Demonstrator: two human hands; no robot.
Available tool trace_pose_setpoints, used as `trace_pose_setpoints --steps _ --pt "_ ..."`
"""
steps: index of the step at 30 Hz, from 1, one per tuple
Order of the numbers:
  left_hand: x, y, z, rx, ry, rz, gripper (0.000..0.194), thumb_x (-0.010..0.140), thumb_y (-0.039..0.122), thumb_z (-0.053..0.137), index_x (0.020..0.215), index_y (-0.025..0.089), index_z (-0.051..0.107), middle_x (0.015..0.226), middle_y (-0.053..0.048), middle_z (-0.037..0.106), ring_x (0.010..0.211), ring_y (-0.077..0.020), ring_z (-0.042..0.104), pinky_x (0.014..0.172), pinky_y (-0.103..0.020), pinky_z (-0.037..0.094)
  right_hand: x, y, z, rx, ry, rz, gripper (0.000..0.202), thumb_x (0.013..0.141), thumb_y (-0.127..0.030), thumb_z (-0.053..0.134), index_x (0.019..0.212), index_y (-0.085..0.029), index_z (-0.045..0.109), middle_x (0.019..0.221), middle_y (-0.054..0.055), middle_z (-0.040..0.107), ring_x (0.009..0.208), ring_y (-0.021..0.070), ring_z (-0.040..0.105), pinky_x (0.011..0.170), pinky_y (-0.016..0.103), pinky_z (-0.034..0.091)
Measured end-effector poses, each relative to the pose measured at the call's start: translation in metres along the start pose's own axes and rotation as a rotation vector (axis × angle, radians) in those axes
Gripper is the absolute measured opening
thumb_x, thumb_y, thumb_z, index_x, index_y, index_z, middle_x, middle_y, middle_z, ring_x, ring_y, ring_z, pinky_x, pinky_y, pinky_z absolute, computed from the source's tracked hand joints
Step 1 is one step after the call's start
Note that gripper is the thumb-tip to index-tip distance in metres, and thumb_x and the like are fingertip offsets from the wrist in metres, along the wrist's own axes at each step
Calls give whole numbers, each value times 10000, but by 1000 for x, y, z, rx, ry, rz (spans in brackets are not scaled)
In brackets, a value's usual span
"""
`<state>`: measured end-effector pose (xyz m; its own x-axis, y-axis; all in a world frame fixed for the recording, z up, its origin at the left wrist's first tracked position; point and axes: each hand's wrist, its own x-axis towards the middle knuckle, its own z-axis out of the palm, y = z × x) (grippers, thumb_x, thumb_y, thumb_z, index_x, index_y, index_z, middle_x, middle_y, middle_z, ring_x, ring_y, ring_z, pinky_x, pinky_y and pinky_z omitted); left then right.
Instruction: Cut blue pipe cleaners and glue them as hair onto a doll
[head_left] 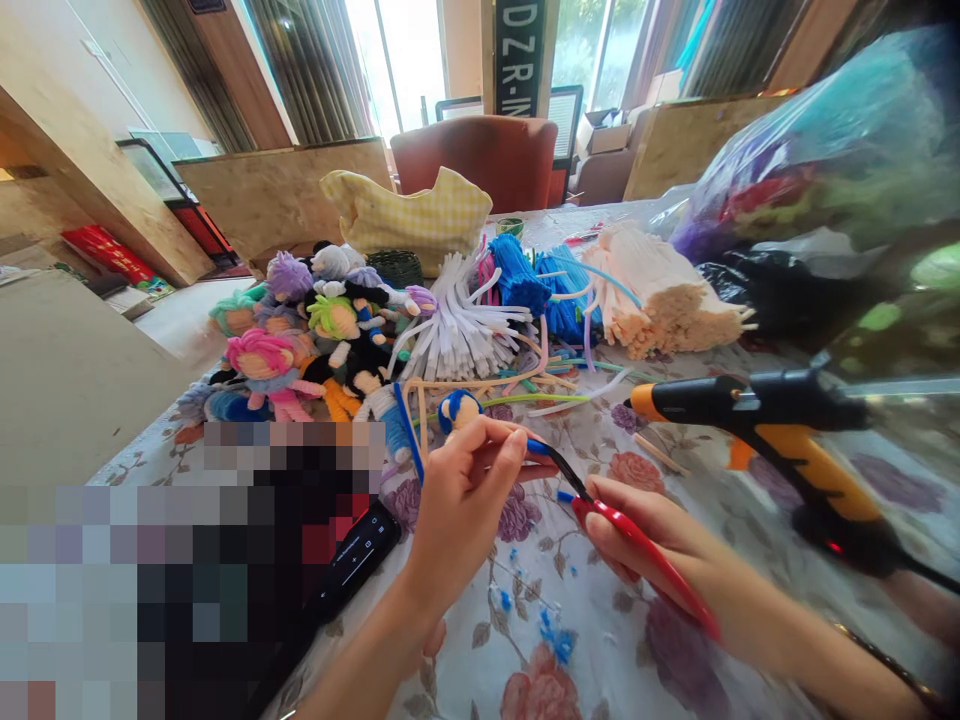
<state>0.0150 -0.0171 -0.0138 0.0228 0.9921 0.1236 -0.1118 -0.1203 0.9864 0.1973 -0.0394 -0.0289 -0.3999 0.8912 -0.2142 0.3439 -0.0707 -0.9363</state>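
Observation:
My left hand point(469, 490) pinches a blue stem piece point(537, 447) whose end sticks out to the right of the fingertips. A small doll head with blue hair point(459, 408) shows just above the left fingers; how it is held is hidden. My right hand point(652, 540) is wrapped round red-handled scissors point(637, 550). Their dark blades point(568, 470) reach up to the blue piece. Another short blue piece point(566, 496) lies by the scissors' pivot. Blue fuzz scraps point(556, 636) are scattered on the flowered tablecloth point(517, 600) below the hands.
An orange and black glue gun point(810, 440) stands at the right. Yarn dolls point(270, 360) are piled at the left, behind a phone point(360, 550). White stems point(465, 330), blue stems point(521, 280) and peach stems point(660, 300) lie behind. A plastic bag point(825, 150) bulges at the back right.

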Motion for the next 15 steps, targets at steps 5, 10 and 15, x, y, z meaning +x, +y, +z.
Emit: trace_pose_setpoints --steps 5,10,15 --pt "0 0 0 -2 0 2 197 862 337 606 741 182 619 761 8 640 698 -131 684 693 -268 609 1 -3 0 -24 -20 -2 503 877 -691 434 708 -218 401 643 -36 408 588 127 375 530 251 333" --pt "-2 0 0 -26 -4 11 197 870 326 601 740 178 617 781 3 649 714 -131 689 695 -265 610 1 -13 1 -7 -38 3 538 838 -738 438 716 -214 440 684 -22 420 612 133 395 524 248 357" --pt "0 0 0 -20 1 12 199 870 321 602 736 175 613 773 5 641 703 -128 689 681 -258 612 0 -15 0 -42 -17 -8 560 819 -757 441 687 -213 453 680 -15 428 605 139 406 530 265 372"
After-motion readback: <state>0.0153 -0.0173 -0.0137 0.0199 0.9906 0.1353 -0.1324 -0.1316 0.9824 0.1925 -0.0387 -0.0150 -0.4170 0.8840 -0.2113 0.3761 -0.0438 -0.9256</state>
